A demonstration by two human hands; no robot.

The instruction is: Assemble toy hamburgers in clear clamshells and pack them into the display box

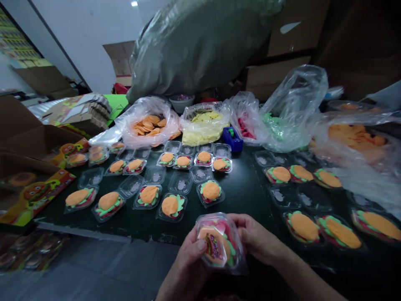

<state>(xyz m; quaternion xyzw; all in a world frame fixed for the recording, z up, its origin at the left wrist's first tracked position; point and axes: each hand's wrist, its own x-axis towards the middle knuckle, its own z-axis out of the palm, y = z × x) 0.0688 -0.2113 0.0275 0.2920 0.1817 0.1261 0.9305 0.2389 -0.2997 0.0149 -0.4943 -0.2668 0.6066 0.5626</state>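
Between my two hands, in front of the table's near edge, is a clear plastic clamshell box (224, 234) with its lid over a toy burger of orange, green and red pieces. A printed label shows on the lid. My left hand (192, 259) grips the box from the left, thumb on the lid. At the box's right side my right hand (255, 236) is closed on the edge, some fingers hidden behind it. Just beyond, an open clamshell with a burger (210, 191) rests on the dark table (247, 188).
Several more open burger boxes (172, 205) stand in rows left and right. Along the back lie plastic bags of orange pieces (148, 125), yellow pieces (205, 123) and green pieces (275, 125), with a blue tape dispenser (232, 140). Printed cartons (40, 192) stand at the left.
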